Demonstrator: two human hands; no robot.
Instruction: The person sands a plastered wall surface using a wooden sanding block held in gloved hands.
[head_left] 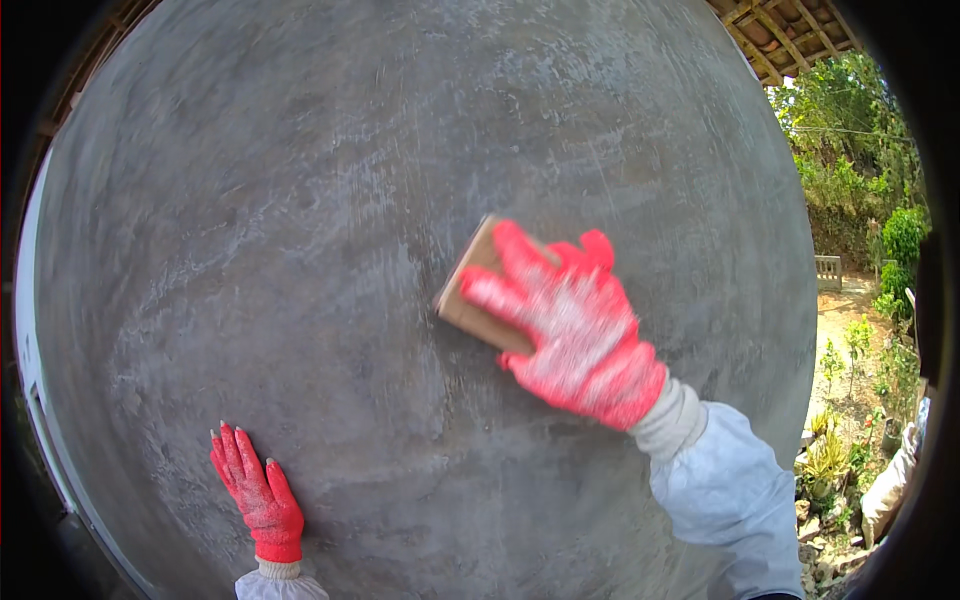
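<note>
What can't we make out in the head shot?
Head view:
Brown block: far side hidden by its body.
Right hand: fine detail lost to blur.
Left hand: palm hidden, turned away.
Left sleeve: cut off by lower edge.
Pale bundle: cut off by dark picture rim.

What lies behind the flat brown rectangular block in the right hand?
Around the flat brown rectangular block, a grey plastered wall shows. The patch directly behind the block and red-gloved right hand is covered, so its surface cannot be seen.

Grey wall (390, 400) is open between 2 obstacles: left hand (260, 498), and right hand (575, 330) with block (478, 318).
</note>
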